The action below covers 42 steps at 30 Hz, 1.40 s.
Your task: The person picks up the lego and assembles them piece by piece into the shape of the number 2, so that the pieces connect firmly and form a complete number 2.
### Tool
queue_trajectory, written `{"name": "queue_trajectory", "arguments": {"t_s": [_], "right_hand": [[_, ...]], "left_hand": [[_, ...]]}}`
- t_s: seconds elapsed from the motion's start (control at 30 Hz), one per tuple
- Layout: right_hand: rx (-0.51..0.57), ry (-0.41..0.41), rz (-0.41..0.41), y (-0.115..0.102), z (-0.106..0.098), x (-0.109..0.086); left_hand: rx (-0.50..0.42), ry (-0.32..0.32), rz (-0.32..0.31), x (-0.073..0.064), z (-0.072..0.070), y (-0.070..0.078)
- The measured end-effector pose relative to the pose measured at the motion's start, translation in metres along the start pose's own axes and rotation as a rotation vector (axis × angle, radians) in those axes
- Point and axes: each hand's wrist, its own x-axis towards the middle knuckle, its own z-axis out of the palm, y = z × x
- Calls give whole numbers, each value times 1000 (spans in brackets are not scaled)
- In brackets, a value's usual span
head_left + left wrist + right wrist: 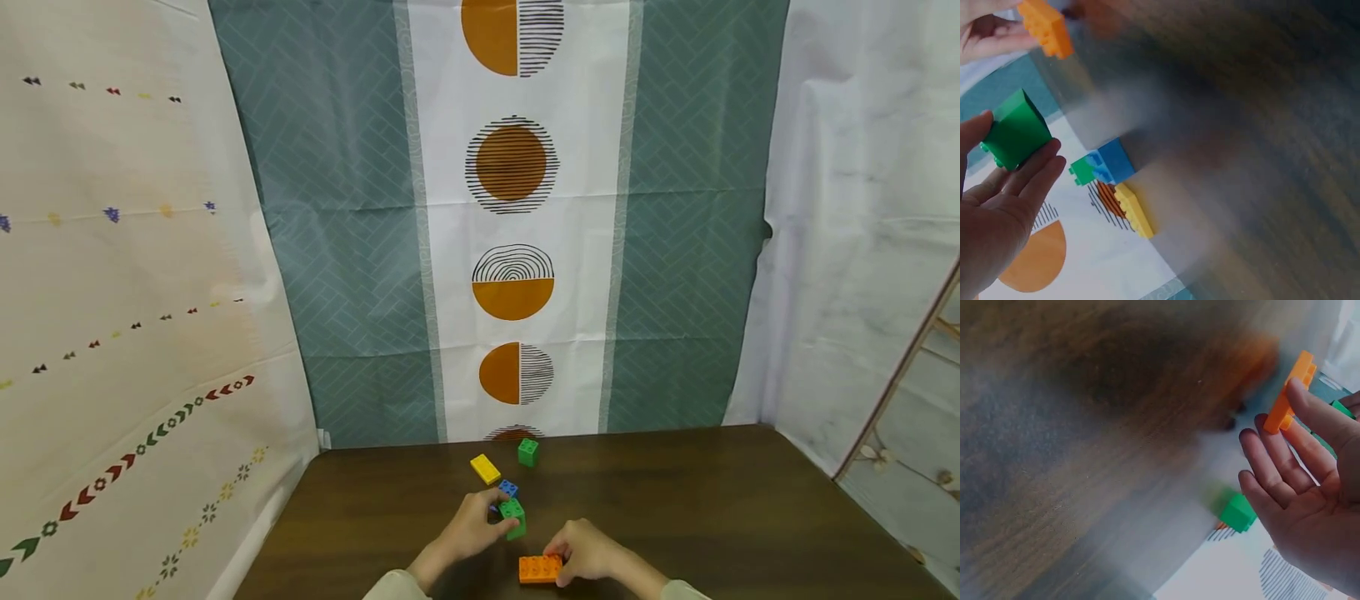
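Left hand: fingers curled, thumb opposed, pinching a green block by opposite sides, studs up. Right hand: thumb and fingertips pinching an orange brick at its right-hand end, remaining fingers loosely spread in the right wrist view. Orange brick nearest of all to the near edge of the desk, long side roughly parallel to the far edge, studs up; contact with the wood uncertain. Held green block slightly farther in, well apart from left and right edges; likewise uncertain whether raised. Just beyond the left hand, a blue brick, partly hidden. Farther on, toward the far edge and left of its middle, a yellow brick, lying flat at a slant. Close to the middle of the far edge, a second green block, upright, studs up. Behind that edge, a hanging cloth with orange and striped circles between grey-green bands.
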Motion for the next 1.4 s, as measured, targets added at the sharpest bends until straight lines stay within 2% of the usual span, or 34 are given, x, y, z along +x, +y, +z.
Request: {"name": "queue_trajectory", "arguments": {"t_s": [0.07,0.2,0.37,0.63,1.13,1.23,1.4], "right_hand": [[-32,0,-5,2,3,1],[-94,20,57,3,4,7],[-125,32,103,4,3,13],[-13,41,71,11,2,11],[87,70,73,22,2,11],[115,71,65,25,4,12],[108,95,57,24,4,14]], "left_hand": [[6,-26,1,-2,3,-1],[-6,-66,-19,-3,10,-2],[-55,-96,-73,-8,16,-4],[-99,-115,-93,-9,24,-6],[-136,-173,-119,-9,28,-7],[-152,-162,-124,-11,31,-10],[-174,-105,-127,-12,32,-11]]}}
